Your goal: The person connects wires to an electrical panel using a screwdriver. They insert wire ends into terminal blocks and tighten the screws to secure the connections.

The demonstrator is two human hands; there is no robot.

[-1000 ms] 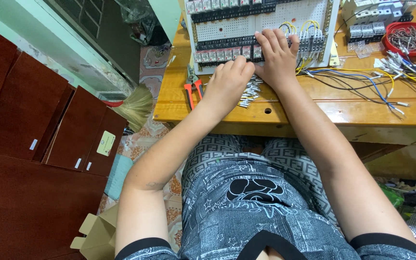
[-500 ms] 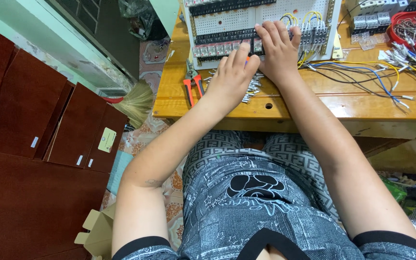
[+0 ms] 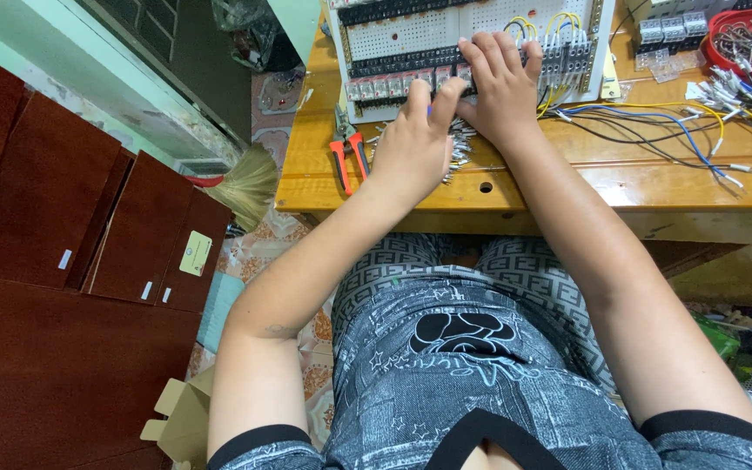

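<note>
Your left hand (image 3: pixel 412 144) pinches small part, right hand (image 3: pixel 505 83) presses relay row (image 3: pixel 402 83) at 12 o'clock; parts light, stiff, fiddly; hold by sides.

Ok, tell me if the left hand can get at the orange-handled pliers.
Probably yes: the left hand rests beside the pliers, which lie uncovered on the wooden table, with nothing between them.

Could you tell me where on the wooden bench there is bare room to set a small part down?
The wooden bench has a bare strip along its near edge, right of the right hand and below the loose wires. A smaller bare patch lies left of the red-handled pliers. It is crowded around the white perforated panel, both hands and the red tray.
</note>
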